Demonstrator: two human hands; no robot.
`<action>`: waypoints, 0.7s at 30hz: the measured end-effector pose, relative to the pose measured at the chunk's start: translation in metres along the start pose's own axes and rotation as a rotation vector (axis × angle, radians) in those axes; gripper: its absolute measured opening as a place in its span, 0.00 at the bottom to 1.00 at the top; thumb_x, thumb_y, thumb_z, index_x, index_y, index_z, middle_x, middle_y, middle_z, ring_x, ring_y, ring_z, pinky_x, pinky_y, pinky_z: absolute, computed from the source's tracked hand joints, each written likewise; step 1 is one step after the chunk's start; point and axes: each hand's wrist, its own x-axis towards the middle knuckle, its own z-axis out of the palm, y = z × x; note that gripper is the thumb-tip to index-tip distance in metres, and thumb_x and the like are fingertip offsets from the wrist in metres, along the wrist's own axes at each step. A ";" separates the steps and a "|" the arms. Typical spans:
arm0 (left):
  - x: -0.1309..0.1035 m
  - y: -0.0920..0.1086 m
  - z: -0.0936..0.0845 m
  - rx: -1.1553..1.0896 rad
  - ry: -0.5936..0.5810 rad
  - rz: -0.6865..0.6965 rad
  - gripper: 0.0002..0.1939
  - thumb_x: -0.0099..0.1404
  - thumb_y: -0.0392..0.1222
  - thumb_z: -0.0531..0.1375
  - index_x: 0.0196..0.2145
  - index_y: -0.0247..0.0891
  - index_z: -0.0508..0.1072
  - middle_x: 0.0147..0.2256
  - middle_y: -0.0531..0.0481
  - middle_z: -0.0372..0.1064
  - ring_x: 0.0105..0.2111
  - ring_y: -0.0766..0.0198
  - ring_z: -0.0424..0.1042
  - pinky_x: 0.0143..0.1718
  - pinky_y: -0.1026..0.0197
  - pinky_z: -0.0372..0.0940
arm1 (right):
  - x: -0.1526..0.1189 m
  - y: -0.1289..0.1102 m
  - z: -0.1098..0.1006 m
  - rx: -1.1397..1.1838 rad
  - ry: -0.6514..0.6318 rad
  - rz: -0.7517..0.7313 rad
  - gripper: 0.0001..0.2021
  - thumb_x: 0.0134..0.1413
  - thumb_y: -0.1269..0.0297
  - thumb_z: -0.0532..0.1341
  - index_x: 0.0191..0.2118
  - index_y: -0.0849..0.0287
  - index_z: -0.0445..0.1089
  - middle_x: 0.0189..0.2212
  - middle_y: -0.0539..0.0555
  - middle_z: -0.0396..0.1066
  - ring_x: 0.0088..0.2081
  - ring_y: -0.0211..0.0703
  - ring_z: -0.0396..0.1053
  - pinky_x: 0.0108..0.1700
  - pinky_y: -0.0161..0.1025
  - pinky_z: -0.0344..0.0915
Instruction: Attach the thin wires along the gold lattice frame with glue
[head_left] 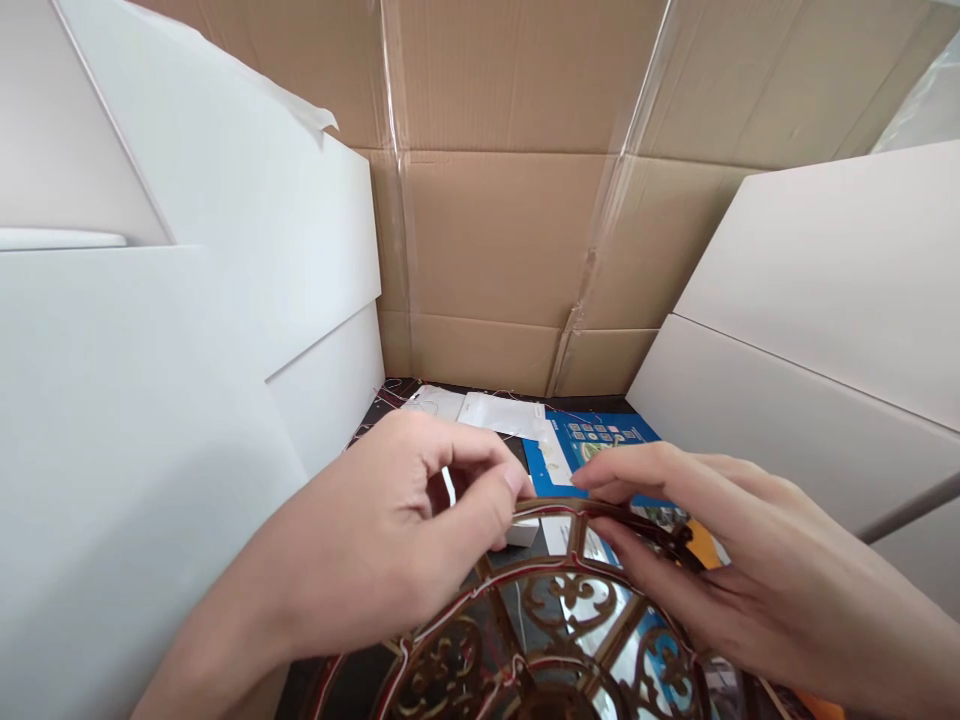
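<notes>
A round, brown openwork frame (pixel 577 540) with scrolled ornaments (pixel 574 597) between its spokes stands at the bottom centre, its lower part cut off by the picture's edge. Thin red and white wires (pixel 525 567) run along its rings. My left hand (pixel 397 530) is at the outer rim, thumb and forefinger pinched together where a wire (pixel 536 508) meets the fingertips; the pinched bit itself is hidden. On the right, my right hand (pixel 697 540) grips the rim, with the thumb on the inner side and the fingers over the outside.
Behind the frame, a dark tabletop (pixel 409 388) holds white papers (pixel 499 412), a blue printed sheet (pixel 555 475) and loose thin wires. White panels (pixel 315 230) rise at left and more panels (pixel 840 270) at right. Taped cardboard (pixel 495 230) closes the back.
</notes>
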 end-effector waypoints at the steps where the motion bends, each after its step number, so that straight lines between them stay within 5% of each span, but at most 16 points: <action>1: 0.001 -0.001 0.001 0.014 -0.007 -0.007 0.15 0.70 0.50 0.56 0.33 0.44 0.81 0.28 0.54 0.76 0.27 0.62 0.72 0.24 0.63 0.61 | 0.000 0.000 0.000 0.002 0.001 0.009 0.10 0.68 0.68 0.56 0.51 0.48 0.61 0.40 0.45 0.76 0.35 0.35 0.75 0.35 0.34 0.67; 12: 0.012 -0.017 0.004 0.048 -0.103 -0.086 0.15 0.72 0.49 0.55 0.31 0.47 0.76 0.24 0.59 0.68 0.24 0.67 0.64 0.24 0.63 0.54 | -0.001 0.008 0.001 0.041 -0.133 0.091 0.10 0.68 0.67 0.56 0.51 0.47 0.64 0.40 0.45 0.75 0.37 0.38 0.71 0.36 0.37 0.63; 21: 0.015 -0.018 0.006 0.060 -0.106 -0.102 0.12 0.71 0.46 0.55 0.33 0.47 0.77 0.23 0.60 0.65 0.23 0.67 0.63 0.23 0.62 0.55 | 0.001 0.007 0.000 0.018 -0.111 0.014 0.13 0.67 0.71 0.56 0.52 0.48 0.67 0.38 0.45 0.74 0.36 0.37 0.70 0.36 0.36 0.60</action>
